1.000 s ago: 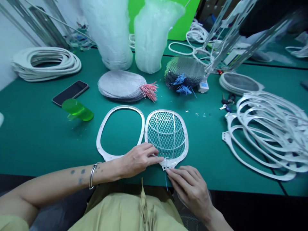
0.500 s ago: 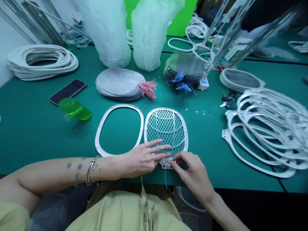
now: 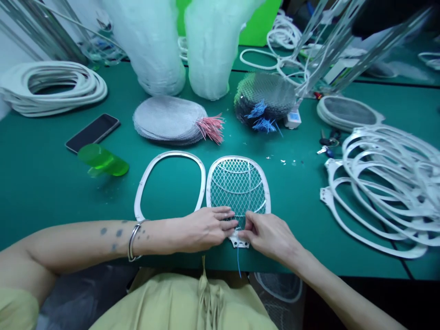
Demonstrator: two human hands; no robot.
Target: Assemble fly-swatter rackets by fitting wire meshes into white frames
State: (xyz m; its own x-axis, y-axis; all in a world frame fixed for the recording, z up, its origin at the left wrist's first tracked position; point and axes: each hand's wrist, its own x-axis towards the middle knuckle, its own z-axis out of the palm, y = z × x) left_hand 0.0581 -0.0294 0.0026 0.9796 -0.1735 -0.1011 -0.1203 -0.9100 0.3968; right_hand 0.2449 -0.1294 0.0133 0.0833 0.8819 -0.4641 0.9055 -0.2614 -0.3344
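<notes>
Well, the left hand [image 3: 206,230] lies flat, fingers together, on the lower mesh of a white bug-zapper racket frame [image 3: 264,192] at bottom centre. The right hand [image 3: 270,236] meets it there, fingertips gathered by the white neck piece [image 3: 239,241]; any grip is hidden. A thin blue wire [image 3: 239,265] hangs below, and an empty oval frame [image 3: 171,155] sits just left.

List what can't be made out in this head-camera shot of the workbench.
Head view:
Where the thin blue wire meets the white plastic racket frame: hidden by the left hand and right hand.
Tops of the tall translucent stacks: cut off by the top edge.
Small metal keys: too small to make out.
</notes>
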